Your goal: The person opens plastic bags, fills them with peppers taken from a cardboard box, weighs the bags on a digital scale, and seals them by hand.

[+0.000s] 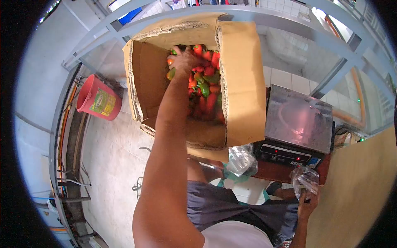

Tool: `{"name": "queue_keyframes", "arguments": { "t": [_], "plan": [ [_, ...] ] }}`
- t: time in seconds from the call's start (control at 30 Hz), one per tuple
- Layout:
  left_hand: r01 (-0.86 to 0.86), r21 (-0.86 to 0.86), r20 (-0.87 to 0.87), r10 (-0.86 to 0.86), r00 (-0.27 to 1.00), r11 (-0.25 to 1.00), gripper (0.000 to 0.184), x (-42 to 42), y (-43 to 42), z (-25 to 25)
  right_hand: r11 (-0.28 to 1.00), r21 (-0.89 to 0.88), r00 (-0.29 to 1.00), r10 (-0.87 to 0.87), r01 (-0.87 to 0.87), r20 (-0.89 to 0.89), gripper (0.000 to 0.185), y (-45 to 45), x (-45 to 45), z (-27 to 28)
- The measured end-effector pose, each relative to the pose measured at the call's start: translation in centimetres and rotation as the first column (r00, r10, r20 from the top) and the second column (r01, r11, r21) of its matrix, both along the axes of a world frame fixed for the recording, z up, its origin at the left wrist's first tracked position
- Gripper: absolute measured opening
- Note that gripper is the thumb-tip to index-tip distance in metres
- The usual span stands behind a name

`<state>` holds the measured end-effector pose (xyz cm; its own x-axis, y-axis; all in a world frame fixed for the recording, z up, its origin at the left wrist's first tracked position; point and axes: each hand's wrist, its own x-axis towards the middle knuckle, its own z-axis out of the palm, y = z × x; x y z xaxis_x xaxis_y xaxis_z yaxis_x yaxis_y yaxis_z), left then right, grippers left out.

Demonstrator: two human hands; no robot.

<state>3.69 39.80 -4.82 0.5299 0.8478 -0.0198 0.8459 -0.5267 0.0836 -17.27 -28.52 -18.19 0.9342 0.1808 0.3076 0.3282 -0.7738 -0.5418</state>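
An open cardboard box (244, 82) holds many red, green and orange peppers (204, 89). My left hand (184, 60) reaches down into the box, its fingers spread over the peppers at the far side and touching them. No pepper is plainly gripped in it. Low on the right, my right hand (307, 204) pinches a clear plastic bag (305, 180) that stands up crumpled above the fingers, in front of the scale's display.
A digital scale (300, 120) with a metal plate and red lights stands right of the box. More clear plastic bags (242, 160) lie between them. A red bucket (99, 97) is on the left. Metal-framed glass (289, 53) runs behind; a tan board (355, 186) stands at right.
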Motion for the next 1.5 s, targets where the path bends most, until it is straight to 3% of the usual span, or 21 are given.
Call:
{"name": "queue_keyframes", "arguments": {
  "t": [0.07,0.13,0.23,0.33,0.43,0.47,0.6,0.7,0.73,0.83,0.87,0.93,1.0,1.03,1.1,1.17,1.3,1.37,1.4,1.43,1.5],
  "plan": [
    [0.062,0.015,0.011,-0.062,0.998,0.998,0.102,0.1,1.2,-1.2,1.0,0.029,1.0,0.003,-0.003,-0.007,0.028,0.4,0.3,0.5],
    [0.237,0.036,-0.117,-0.231,0.966,0.971,0.102,1.0,6.1,-2.5,0.996,0.094,1.0,0.012,-0.01,-0.01,0.025,0.4,0.1,0.4],
    [0.174,0.039,-0.052,-0.172,0.984,0.984,0.093,1.8,8.9,-4.2,0.996,0.047,0.997,-0.082,0.081,0.012,0.02,1.9,0.0,1.3],
    [0.136,0.025,0.172,-0.139,0.975,0.99,0.087,-1.6,3.5,-3.0,1.0,0.021,1.0,0.002,-0.003,0.023,0.02,0.3,0.2,0.4],
    [0.189,0.057,0.052,-0.192,0.98,0.98,0.087,-1.8,4.4,-3.9,0.996,0.084,1.0,0.001,0.001,-0.026,0.022,0.4,0.0,0.3],
    [0.212,-0.061,0.138,-0.203,0.97,0.975,0.087,-2.5,5.3,-4.2,0.995,0.099,0.999,-0.008,0.011,-0.032,0.022,0.6,-0.3,0.5],
    [0.258,0.139,0.247,-0.286,0.926,0.956,0.085,-3.6,5.1,-7.1,0.997,0.077,1.0,-0.006,0.007,-0.01,0.023,1.0,-0.1,1.1],
    [0.282,-0.113,0.361,-0.225,0.905,0.953,0.082,-5.9,3.1,-6.1,1.0,0.025,1.0,0.013,-0.012,-0.021,0.037,0.7,-0.2,1.4],
    [0.368,-0.034,0.365,-0.331,0.87,0.929,0.076,-4.9,6.6,-10.1,1.0,0.017,0.999,0.018,-0.018,-0.031,0.047,0.7,-0.3,1.5],
    [0.305,-0.48,0.548,0.009,0.837,0.823,0.063,-7.5,4.3,-7.3,0.997,-0.077,1.0,-0.019,0.019,-0.006,0.036,0.0,-0.8,0.5],
    [0.276,-0.511,0.557,0.068,0.828,0.814,0.048,-7.4,4.5,-7.8,0.999,-0.037,1.0,0.008,-0.009,-0.028,0.037,-0.3,-0.9,0.4],
    [0.396,-0.687,0.647,0.265,0.715,0.609,0.042,-8.9,2.7,-4.9,0.998,0.039,0.996,0.059,-0.057,-0.071,0.04,0.7,-0.9,2.2],
    [0.513,-0.76,0.649,0.417,0.636,0.4,0.039,-11.2,0.8,-1.5,0.991,-0.132,0.997,-0.023,0.013,-0.075,0.04,-0.2,-1.6,0.7],
    [0.594,-0.729,0.68,0.45,0.578,0.339,0.041,-12.3,-0.3,0.0,0.976,-0.213,0.995,-0.063,0.046,-0.073,0.04,-0.5,-1.8,0.1],
    [0.736,-0.641,0.715,0.519,0.469,0.218,0.046,-14.9,-3.2,3.4,0.995,-0.1,0.986,-0.044,0.028,-0.158,0.042,2.1,-1.9,2.7],
    [0.897,-0.439,0.735,0.551,0.396,-0.059,0.059,-18.8,-8.8,7.5,0.999,-0.031,0.98,0.008,-0.015,-0.197,0.044,5.5,-1.7,4.8],
    [0.808,-0.114,0.538,0.647,0.54,-0.579,0.075,-23.8,-19.9,6.1,0.986,0.053,0.965,0.165,-0.157,-0.204,0.053,10.9,0.1,6.3],
    [0.706,-0.114,0.478,0.585,0.655,-0.698,0.077,-24.9,-25.8,2.0,0.962,0.124,0.941,0.264,-0.242,-0.212,0.056,13.4,0.9,7.3],
    [0.641,-0.188,0.411,0.533,0.74,-0.744,0.073,-24.8,-28.4,-0.1,0.963,0.034,0.937,0.268,-0.267,-0.223,0.056,14.4,1.0,7.9],
    [0.571,-0.253,0.337,0.482,0.808,-0.781,0.07,-24.4,-30.5,-1.9,0.953,0.112,0.92,0.3,-0.28,-0.253,0.057,14.9,0.9,8.9],
    [0.554,-0.397,0.287,0.475,0.832,-0.732,0.064,-23.4,-33.8,-3.2,0.917,0.262,0.879,0.374,-0.302,-0.297,0.059,15.3,0.8,11.3]
  ]
}}
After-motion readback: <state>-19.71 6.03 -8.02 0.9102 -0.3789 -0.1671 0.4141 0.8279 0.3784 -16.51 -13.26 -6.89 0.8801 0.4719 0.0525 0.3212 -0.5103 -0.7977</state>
